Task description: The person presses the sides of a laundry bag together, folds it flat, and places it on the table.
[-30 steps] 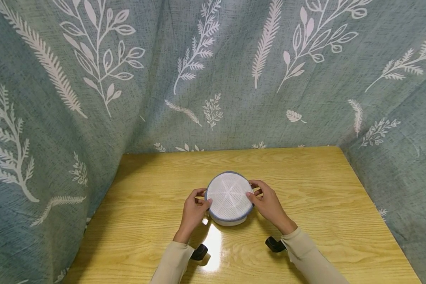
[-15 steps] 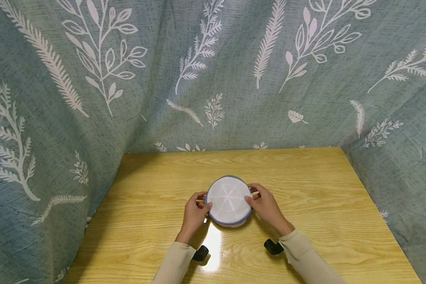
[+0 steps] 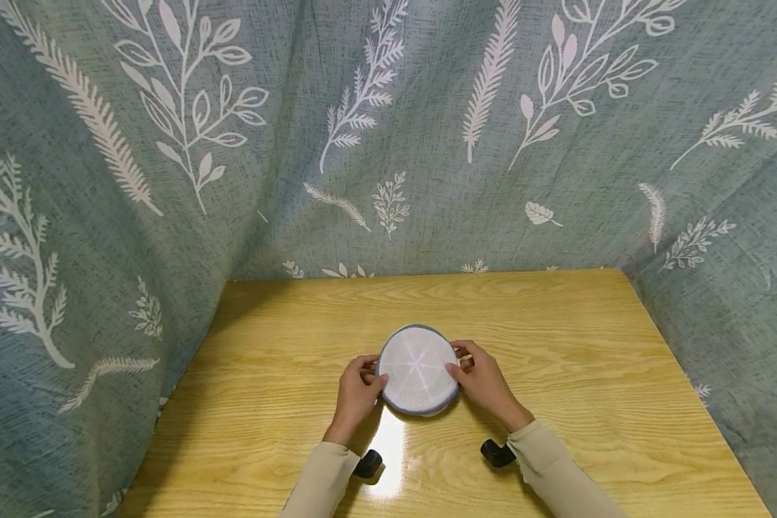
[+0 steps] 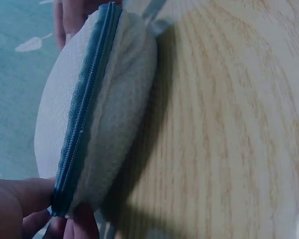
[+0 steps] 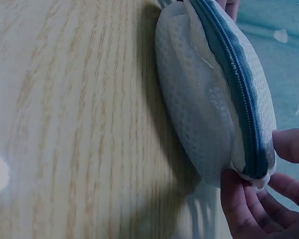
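Observation:
A round white mesh laundry bag [image 3: 418, 370] with a blue zipper edge is held at the middle of the table. My left hand [image 3: 356, 392] pinches its left rim, thumb on top and fingers beneath. On the opposite rim, my right hand [image 3: 485, 378] has the same kind of pinch. The zipper [image 4: 84, 109] runs closed along the side seen in the left wrist view. Below the zipper the softer mesh underside [image 5: 189, 94] bulges down toward the table, with some creases. Whether it touches the wood I cannot tell.
The wood-grain table [image 3: 285, 316] extends on all sides of the bag. A grey-green leaf-print curtain [image 3: 427, 144] hangs behind it and along both sides. Black wrist cameras [image 3: 367, 464] sit under the sleeves, and a bright glare lies on the wood.
Both hands have brought the bag slightly toward the person, and its top has tipped so that less of the underside shows at the front. The grips stay the same.

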Tool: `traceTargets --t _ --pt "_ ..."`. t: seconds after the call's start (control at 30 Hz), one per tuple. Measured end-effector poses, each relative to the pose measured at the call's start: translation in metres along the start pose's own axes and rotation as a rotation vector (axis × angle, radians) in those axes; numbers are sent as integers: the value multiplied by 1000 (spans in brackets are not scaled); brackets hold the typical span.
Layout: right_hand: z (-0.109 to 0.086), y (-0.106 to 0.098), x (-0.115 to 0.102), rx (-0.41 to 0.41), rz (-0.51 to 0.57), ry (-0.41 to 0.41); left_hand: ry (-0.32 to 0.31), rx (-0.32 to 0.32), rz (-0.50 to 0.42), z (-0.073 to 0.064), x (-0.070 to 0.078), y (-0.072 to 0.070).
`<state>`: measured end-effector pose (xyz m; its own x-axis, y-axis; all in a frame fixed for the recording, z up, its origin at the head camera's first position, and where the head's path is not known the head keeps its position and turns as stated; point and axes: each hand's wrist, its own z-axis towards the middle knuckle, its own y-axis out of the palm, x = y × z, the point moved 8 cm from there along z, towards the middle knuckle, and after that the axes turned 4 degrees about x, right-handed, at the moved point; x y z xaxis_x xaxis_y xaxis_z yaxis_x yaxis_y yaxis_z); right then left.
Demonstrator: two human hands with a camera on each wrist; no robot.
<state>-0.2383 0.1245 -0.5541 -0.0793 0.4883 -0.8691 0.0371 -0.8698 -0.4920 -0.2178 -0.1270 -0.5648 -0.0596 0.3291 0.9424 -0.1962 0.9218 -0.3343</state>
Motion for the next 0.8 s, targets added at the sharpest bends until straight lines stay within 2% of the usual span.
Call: traceTargets --t 0.43,0.63,0.8 --pt "1 6 12 -18 -27 8 51 -4 33 0 -3 4" --pt "0 8 13 -35 -9 22 52 7 56 1 -6 5" --pt "-1 7 9 -43 -12 -2 53 13 52 1 -6 5"
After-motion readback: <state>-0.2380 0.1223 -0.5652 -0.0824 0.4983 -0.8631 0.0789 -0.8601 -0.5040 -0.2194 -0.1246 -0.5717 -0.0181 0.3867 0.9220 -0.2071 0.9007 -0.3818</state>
